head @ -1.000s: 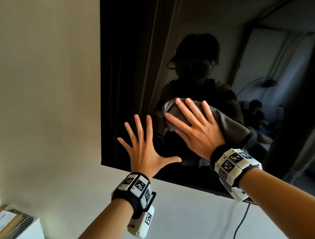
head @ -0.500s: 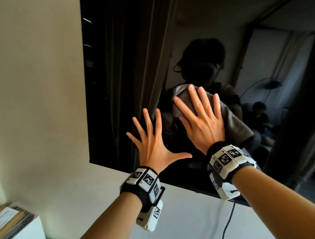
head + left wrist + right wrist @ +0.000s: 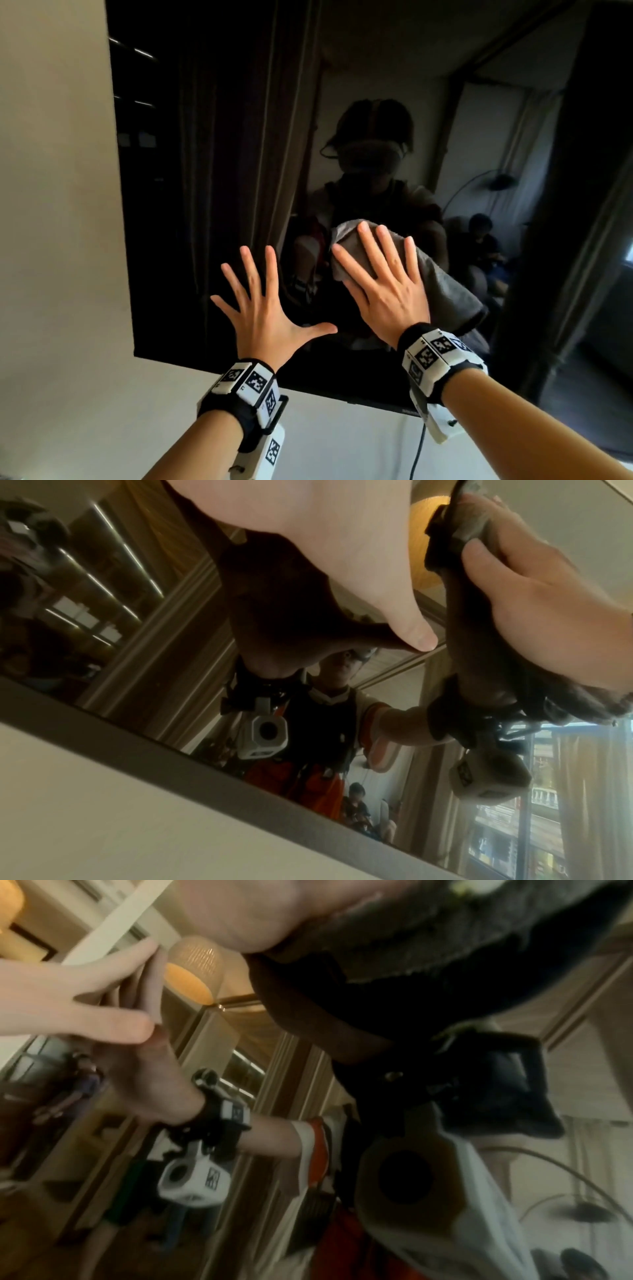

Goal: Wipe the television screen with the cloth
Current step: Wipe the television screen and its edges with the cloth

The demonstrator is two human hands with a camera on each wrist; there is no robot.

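Note:
The wall-mounted television screen [image 3: 205,171] is dark and mirrors the room. My right hand [image 3: 383,281] lies flat with spread fingers on a grey cloth [image 3: 445,287] and presses it against the lower middle of the screen. The cloth's loose end hangs down past my right wrist. My left hand [image 3: 260,301] rests bare on the glass just left of the cloth, fingers fanned out and thumb pointing at the right hand. The left wrist view shows the left thumb [image 3: 411,631] beside the right hand [image 3: 548,601] on the cloth [image 3: 459,534]. The right wrist view shows the cloth [image 3: 428,934] close up.
The television's lower bezel [image 3: 342,394] runs just under both wrists, with its left edge [image 3: 126,240] against a cream wall [image 3: 51,205]. A dark cable [image 3: 419,452] hangs down the white wall below the screen. A reflected person sits at the right of the screen.
My right hand has slid the cloth a little rightward across the screen, away from the left edge. The left hand shifted the same way. Both stayed flat on the glass.

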